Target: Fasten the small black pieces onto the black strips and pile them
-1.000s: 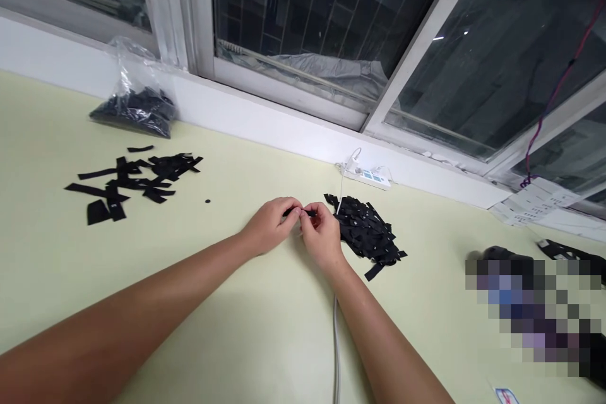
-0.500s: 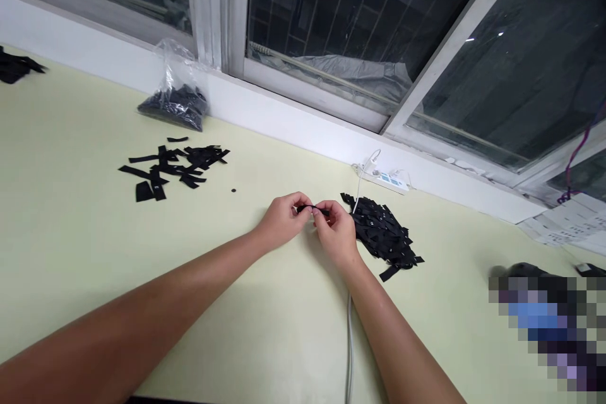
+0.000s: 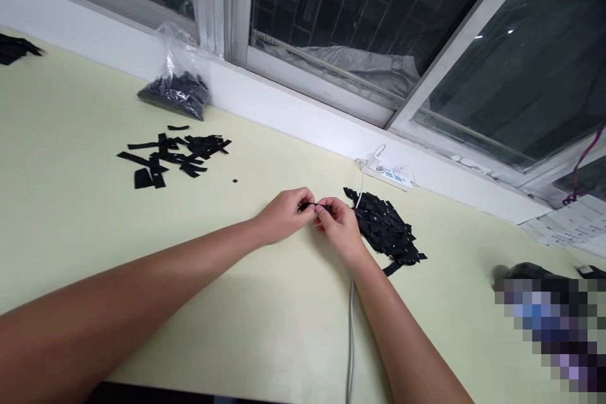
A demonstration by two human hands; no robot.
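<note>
My left hand (image 3: 284,214) and my right hand (image 3: 338,226) meet over the pale yellow-green table (image 3: 265,315), both pinching one small black strip (image 3: 316,206) between thumbs and fingertips. Just right of my right hand lies a heap of black strips with small studs (image 3: 386,228). Farther left on the table is a looser scatter of black strips (image 3: 173,154).
A clear plastic bag of dark pieces (image 3: 176,89) leans on the white window ledge. A white power strip (image 3: 389,175) sits by the ledge, and a grey cable (image 3: 351,334) runs toward me. A tiny black dot (image 3: 234,181) lies alone. Dark items sit at far right.
The view has shifted, so everything sits a little more to the right. My hands stay together on the strip, fingers drawn slightly closer.
</note>
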